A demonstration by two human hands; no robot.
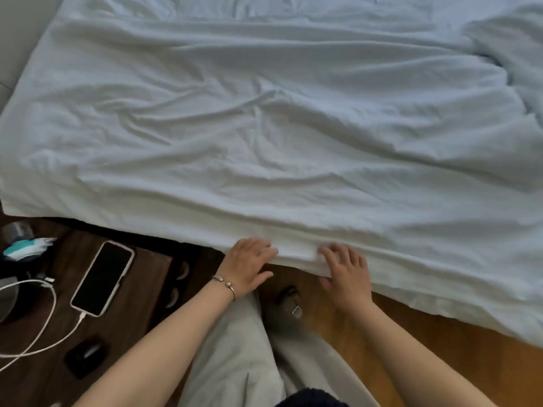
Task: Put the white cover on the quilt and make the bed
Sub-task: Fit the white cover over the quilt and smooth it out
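The soft, wrinkled white covered quilt (293, 127) lies spread over the bed. My left hand (246, 264) and right hand (346, 274) rest fingers-spread on its near hem — light, limp cloth, best pinched along that edge.

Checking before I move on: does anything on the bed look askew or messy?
Yes. The white cover is creased across the middle and bunched into a dark fold at the right. Both hands, left and right, rest at its near edge.
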